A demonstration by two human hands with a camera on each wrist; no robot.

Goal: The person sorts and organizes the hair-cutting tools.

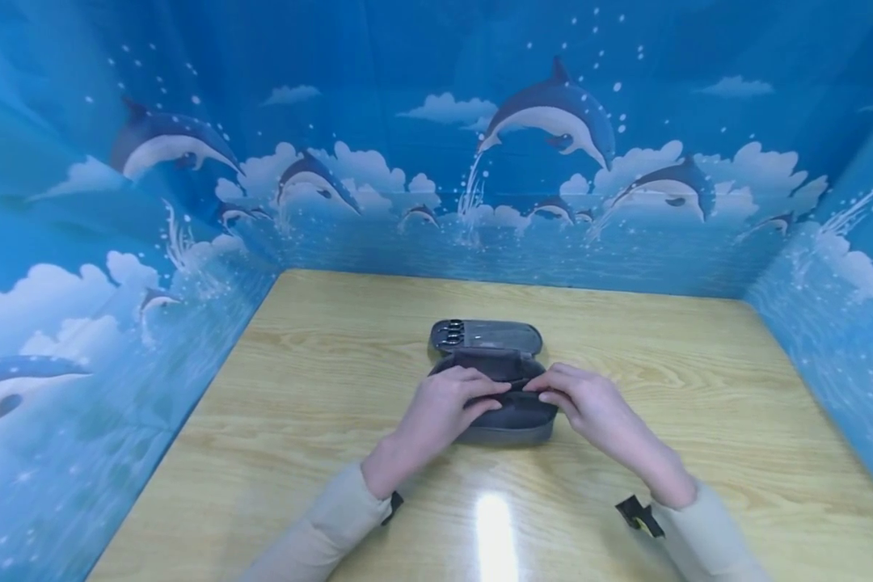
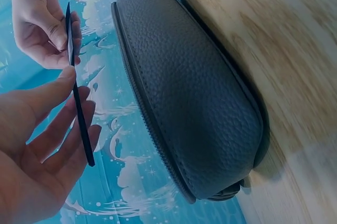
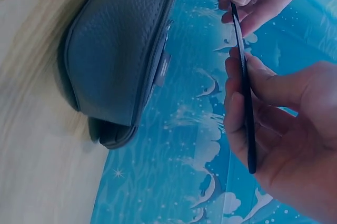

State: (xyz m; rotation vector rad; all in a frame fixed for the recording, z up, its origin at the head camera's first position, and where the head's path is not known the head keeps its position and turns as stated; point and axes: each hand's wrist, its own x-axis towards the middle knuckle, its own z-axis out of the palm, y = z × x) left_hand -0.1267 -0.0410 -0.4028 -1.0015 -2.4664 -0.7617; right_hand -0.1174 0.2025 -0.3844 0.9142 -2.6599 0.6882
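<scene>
A dark grey leather-like zip case stands open on the wooden table, its lid folded back behind it. Above the case, my left hand and right hand pinch one thin, flat dark piece between thumbs and fingers. Both wrist views show this piece edge-on as a narrow strip, apart from the case; its broad face is hidden there. From the head view it blends with the dark interior, and I cannot tell its kind.
Several small dark shiny items sit at the left end of the lid, beside a see-through pocket. Blue dolphin-printed cloth encloses the back and sides of the wood-grain table. Dark straps show at the sleeves.
</scene>
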